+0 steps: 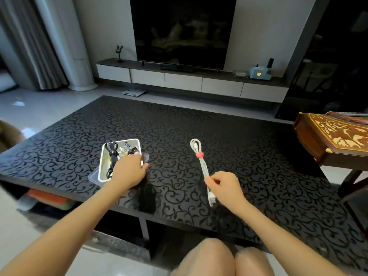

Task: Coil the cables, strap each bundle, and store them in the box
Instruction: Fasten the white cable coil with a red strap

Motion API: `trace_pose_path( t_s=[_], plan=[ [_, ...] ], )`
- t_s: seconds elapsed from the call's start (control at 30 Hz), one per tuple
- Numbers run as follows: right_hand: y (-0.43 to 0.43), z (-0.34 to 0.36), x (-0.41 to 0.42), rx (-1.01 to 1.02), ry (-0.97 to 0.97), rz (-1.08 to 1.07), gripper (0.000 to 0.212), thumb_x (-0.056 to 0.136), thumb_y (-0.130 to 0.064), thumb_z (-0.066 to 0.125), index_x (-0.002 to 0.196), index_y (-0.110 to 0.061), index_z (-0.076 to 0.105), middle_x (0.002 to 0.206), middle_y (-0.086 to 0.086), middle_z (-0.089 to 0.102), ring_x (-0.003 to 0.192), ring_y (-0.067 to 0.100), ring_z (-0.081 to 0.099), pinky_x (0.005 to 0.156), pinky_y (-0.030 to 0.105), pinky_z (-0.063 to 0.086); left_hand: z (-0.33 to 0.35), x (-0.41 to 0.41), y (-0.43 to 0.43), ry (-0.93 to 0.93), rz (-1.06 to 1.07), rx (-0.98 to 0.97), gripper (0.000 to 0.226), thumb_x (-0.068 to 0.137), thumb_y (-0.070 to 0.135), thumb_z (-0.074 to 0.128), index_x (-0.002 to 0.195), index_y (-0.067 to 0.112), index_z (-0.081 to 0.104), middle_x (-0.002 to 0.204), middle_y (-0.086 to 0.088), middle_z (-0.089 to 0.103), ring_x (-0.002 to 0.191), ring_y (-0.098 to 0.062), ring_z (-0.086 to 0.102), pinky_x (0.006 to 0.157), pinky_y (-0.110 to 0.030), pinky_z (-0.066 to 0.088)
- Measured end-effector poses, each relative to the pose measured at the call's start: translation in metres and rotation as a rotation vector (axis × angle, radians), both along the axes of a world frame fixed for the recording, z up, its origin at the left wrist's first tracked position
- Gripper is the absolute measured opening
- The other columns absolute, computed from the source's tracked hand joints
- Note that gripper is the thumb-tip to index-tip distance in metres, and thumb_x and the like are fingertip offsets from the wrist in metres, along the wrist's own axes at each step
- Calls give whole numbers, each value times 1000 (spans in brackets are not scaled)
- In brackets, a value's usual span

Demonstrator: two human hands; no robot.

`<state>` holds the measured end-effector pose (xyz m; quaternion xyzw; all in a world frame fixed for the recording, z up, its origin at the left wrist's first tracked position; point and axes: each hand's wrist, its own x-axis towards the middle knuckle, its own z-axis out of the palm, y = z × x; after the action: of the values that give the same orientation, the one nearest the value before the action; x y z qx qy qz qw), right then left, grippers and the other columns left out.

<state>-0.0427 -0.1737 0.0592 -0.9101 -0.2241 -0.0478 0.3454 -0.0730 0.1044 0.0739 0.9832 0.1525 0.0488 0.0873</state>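
A white cable bundle [202, 164], coiled long and bound by a red strap [200, 155], sticks up and away from my right hand [225, 186], which pinches it near its lower end. A white box [103, 156] stands on the black patterned table [219, 136], with a black cable [111, 156] and other small bundles inside. My left hand [129, 170] hovers over the box's near right corner with fingers curled; what looks like a clear lid [145, 157] shows at its fingertips, and whether the hand holds it is unclear.
A clear plastic tray edge [93, 177] pokes out under the box at the table's near left. A wooden zither-like instrument [334, 136] stands at the right. A TV cabinet [179, 78] lies beyond the table. My knees [223, 257] are below the near edge.
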Motion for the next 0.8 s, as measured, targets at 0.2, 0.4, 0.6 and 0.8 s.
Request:
trace_pose_path(
  t_s=[0.2,0.4,0.6,0.8],
  plan=[
    [14,-7,7,235,297,-52,50,92,-27,57,69,17,56,64,31,53,48,15,44,50,18,32,-52,-6,33,137,-111,257,63,89,11,48,146,25,28,125,-6,57,109,-29,56,83,-33,41],
    [9,-3,13,293,320,-50,48,91,-29,58,68,13,60,71,34,57,56,21,43,61,28,38,-59,9,4,126,-268,271,53,86,2,42,136,16,38,112,-14,63,101,-33,60,76,-37,44],
    [-12,1,14,318,351,-57,46,89,-29,59,63,8,61,75,34,59,62,23,48,67,30,39,-67,17,-64,48,-448,140,46,87,4,44,133,11,44,107,-18,63,101,-35,56,78,-38,43],
    [-46,9,20,233,279,-139,53,92,-36,55,70,12,56,65,27,50,57,32,41,61,29,30,-61,34,-170,3,-508,-36,30,91,4,41,120,5,50,107,-21,62,101,-39,56,78,-41,38]
  ],
)
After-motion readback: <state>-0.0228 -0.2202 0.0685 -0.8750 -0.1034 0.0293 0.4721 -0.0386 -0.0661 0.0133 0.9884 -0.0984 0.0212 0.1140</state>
